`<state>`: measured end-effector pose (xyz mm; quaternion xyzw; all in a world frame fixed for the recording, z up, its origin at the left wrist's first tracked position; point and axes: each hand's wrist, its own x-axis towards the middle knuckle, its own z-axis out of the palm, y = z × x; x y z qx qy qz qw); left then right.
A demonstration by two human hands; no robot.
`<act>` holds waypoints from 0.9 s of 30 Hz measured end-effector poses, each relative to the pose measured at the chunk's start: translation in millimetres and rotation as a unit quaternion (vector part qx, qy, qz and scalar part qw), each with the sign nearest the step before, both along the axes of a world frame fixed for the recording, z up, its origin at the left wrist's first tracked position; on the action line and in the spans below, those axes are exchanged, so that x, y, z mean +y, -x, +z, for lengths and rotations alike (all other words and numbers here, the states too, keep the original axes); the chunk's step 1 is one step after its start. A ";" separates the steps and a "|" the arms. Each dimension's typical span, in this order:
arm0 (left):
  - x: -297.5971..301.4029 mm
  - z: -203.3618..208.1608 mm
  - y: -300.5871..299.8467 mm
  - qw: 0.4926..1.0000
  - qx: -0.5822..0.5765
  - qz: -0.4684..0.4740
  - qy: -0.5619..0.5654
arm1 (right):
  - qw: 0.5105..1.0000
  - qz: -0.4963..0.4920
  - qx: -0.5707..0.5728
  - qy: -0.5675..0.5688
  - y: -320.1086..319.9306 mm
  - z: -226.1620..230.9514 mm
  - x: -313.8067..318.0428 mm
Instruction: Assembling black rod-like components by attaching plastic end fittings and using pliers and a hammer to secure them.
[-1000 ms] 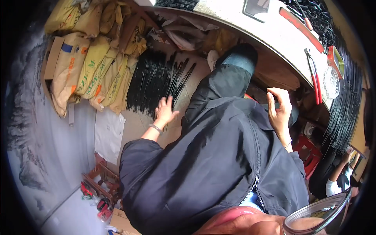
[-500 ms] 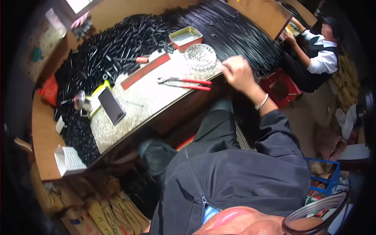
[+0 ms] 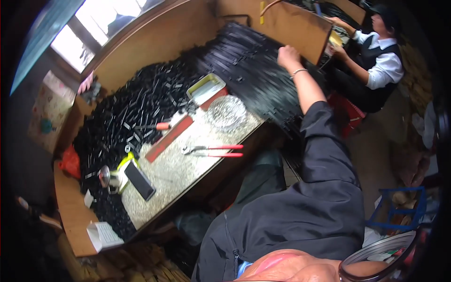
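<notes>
My right hand (image 3: 288, 57) reaches over the far end of the long black strips (image 3: 270, 87), close to a wooden divider (image 3: 300, 30). Its fingers are curled closed, and whatever they hold, if anything, is hidden. My left hand is out of the picture. Red-handled pincers (image 3: 223, 151) lie on the pale worktop (image 3: 188, 171). Behind them are a flat red bar (image 3: 170, 139), a round glittering dish (image 3: 226, 113) and a rectangular tin (image 3: 206, 90).
Short black pieces (image 3: 134, 101) are heaped across the table's left side. A dark phone (image 3: 140, 181) lies near a shiny metal cup (image 3: 107, 176). An open white box (image 3: 103, 236) stands at the near left corner. Another person (image 3: 383, 70) works beyond the divider.
My right hand has gone from the worktop's right edge up and away, over the strips to the divider. The view has shifted, showing more window. The tools on the worktop lie as before.
</notes>
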<state>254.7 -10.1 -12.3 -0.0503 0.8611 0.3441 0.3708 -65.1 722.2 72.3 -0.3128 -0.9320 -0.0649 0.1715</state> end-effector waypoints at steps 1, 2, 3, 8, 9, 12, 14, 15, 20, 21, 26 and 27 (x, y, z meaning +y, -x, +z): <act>-0.2 -4.4 8.2 1.000 0.008 -0.011 0.015 | 0.999 0.023 0.001 -0.034 6.8 -2.0 -10.9; 1.5 -6.9 18.2 0.999 0.016 -0.029 0.028 | 0.999 0.016 -0.006 -0.029 13.2 -4.6 -8.7; 1.9 -9.4 26.0 0.998 0.024 -0.043 0.042 | 0.998 0.016 0.008 -0.052 18.1 -9.7 -10.4; -2.9 -19.1 48.0 0.987 0.049 -0.098 0.115 | 1.000 0.021 -0.010 -0.005 16.9 -4.5 -7.9; -4.5 -20.9 51.5 0.984 0.053 -0.107 0.129 | 0.999 0.027 -0.005 -0.018 15.1 -3.8 -5.3; -7.4 -24.4 57.4 0.976 0.062 -0.123 0.171 | 0.999 0.022 0.032 -0.023 4.2 16.6 -10.6; 6.1 -13.6 59.7 0.970 0.131 -0.103 0.176 | 0.996 0.023 0.083 -0.001 -4.0 36.8 -15.3; 15.0 -9.3 65.2 0.970 0.132 -0.103 0.177 | 0.996 0.023 0.085 -0.001 -6.9 41.6 -17.1; 59.8 9.2 87.5 0.972 0.199 -0.115 0.050 | 0.997 0.059 0.049 0.022 -22.8 40.6 -14.0; 66.0 10.7 90.5 0.972 0.197 -0.114 0.049 | 0.997 0.060 0.048 0.021 -26.3 43.9 -11.3; 89.1 20.9 101.2 0.963 0.218 -0.160 -0.013 | 0.997 0.069 0.030 -0.031 -55.4 70.9 -4.8; 87.1 16.2 104.1 0.946 0.255 -0.198 -0.014 | 0.997 0.058 0.044 -0.032 -66.9 87.4 -16.4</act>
